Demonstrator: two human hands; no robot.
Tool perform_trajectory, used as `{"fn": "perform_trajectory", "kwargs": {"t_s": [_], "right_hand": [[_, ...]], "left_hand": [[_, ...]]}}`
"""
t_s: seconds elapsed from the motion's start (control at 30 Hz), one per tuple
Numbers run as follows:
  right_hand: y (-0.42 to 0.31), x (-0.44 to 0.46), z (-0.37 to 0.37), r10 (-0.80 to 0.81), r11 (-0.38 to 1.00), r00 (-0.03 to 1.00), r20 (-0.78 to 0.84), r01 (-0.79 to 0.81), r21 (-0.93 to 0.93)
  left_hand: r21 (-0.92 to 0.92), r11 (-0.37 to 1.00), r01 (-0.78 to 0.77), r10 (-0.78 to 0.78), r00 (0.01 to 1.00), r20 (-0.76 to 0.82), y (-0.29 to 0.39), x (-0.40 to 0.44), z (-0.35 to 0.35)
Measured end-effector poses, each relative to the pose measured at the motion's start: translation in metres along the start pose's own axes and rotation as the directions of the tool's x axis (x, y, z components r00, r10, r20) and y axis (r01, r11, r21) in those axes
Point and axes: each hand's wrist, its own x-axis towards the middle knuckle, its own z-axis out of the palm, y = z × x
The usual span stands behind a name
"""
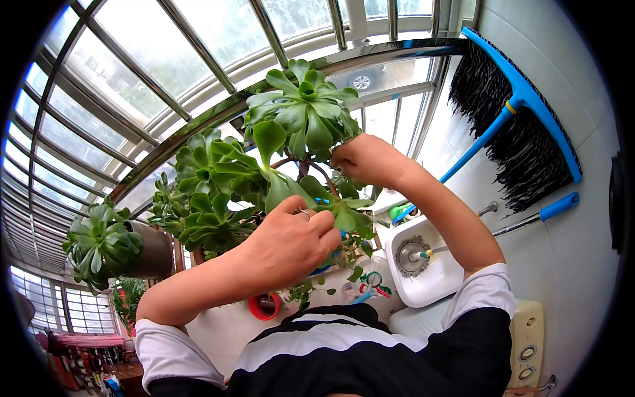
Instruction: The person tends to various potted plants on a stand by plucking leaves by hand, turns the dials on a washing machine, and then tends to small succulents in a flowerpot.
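Note:
A large green succulent plant [307, 99] with several leafy rosettes on branching woody stems stands before me. My left hand [294, 239], with a ring on one finger, is closed among its lower leaves, back towards me; its fingertips and whatever they hold are hidden. Just below the top rosette, my right hand [364, 161] reaches in from the right with fingers curled together against the leaves and stem. Foliage hides what that hand grips. Lower leaves [347, 213] spread out beside my left knuckles.
Metal window bars [192, 46] curve behind the plant. A potted succulent [102, 245] leans at the left. At the right are a white sink [440, 268], a black-bristled blue broom [519, 112] and a yellowish appliance [527, 344]. A red pot [265, 306] sits below my left forearm.

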Motion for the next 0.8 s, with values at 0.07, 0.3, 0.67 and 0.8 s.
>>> {"fn": "perform_trajectory", "kwargs": {"t_s": [0.07,0.3,0.67,0.8], "right_hand": [[0.002,0.002,0.005,-0.071,0.980,0.997,-0.036,0.063,-0.188],[-0.014,0.014,0.011,0.150,0.797,0.963,0.226,0.017,-0.603],[-0.010,0.021,0.035,0.105,0.770,0.984,0.141,0.009,-0.638],[-0.010,0.024,0.034,0.092,0.790,0.991,0.102,-0.011,-0.613]], "left_hand": [[-0.001,1.000,-0.007,0.007,1.000,0.008,0.001,0.001,0.000],[0.000,1.000,-0.031,0.031,0.999,0.014,0.003,0.003,0.004],[0.017,0.999,-0.042,0.042,0.999,0.019,0.004,0.004,0.003],[0.015,0.999,-0.043,0.043,0.999,0.007,0.003,0.005,0.002]]}}
